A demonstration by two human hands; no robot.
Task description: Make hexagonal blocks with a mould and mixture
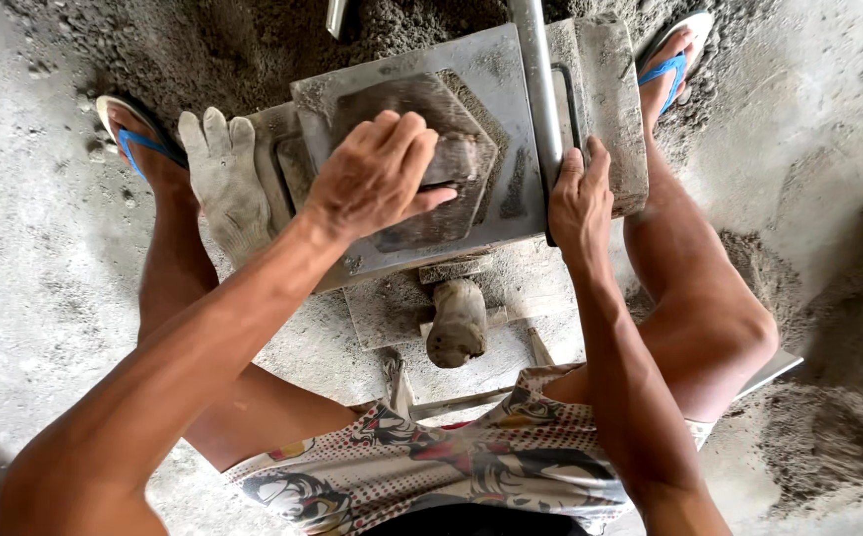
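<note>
At centre frame the left hand [377,174] presses curled fingers down on a dark block [456,159] in the hexagonal mould [401,149]. The right hand [580,203] grips the mould's edge beside a metal bar [538,89]. A dusty glove [225,184] lies just left of the mould.

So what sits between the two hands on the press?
In the head view, the metal lever bar crosses the mould plate between left hand and right hand.

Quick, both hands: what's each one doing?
Left hand: curled, pressing on the hexagonal press plate.
Right hand: closed around the metal lever bar.
</note>
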